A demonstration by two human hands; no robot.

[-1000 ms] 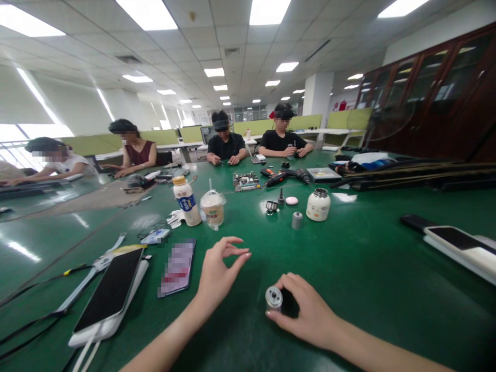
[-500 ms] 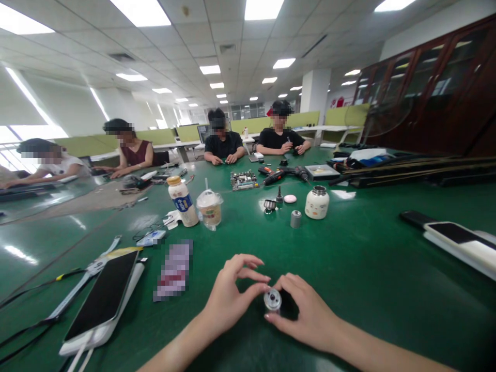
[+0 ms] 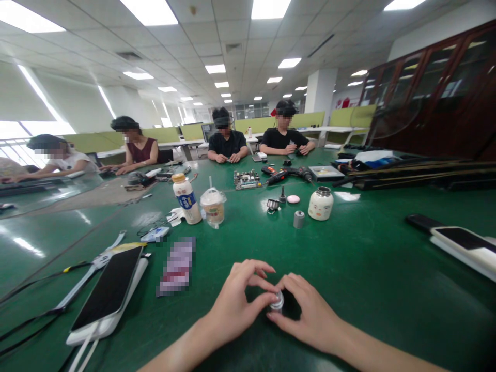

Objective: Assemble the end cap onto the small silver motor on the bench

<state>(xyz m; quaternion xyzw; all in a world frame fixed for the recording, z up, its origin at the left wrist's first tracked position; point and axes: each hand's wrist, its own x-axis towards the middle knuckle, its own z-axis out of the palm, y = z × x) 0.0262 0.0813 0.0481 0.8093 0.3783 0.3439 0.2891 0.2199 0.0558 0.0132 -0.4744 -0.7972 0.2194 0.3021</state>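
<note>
A small silver metal cylinder (image 3: 276, 306) stands low over the green table between my two hands. My right hand (image 3: 312, 315) is curled round its side, with the thumb in front and the index finger behind. Thumb and index finger of my left hand (image 3: 242, 297) close on its upper end, while the other left fingers stay raised. The left thumb covers part of the cylinder's top, so details there are hidden. Farther off, a grey cylinder (image 3: 298, 219) stands upright near a cream-coloured jar (image 3: 321, 203) with an open metal neck.
On the left lie a phone (image 3: 110, 289) on a white stand with cables, and a purple packet (image 3: 177, 266). Behind stand a bottle (image 3: 186, 200) and a plastic drink cup (image 3: 213, 209). A circuit board (image 3: 247, 180) and drill (image 3: 296, 174) lie farther back. Several people sit around the table.
My left thumb and index finger have come over the cylinder's top, which showed a holed face before. The right hand keeps its grip. The view has shifted slightly.
</note>
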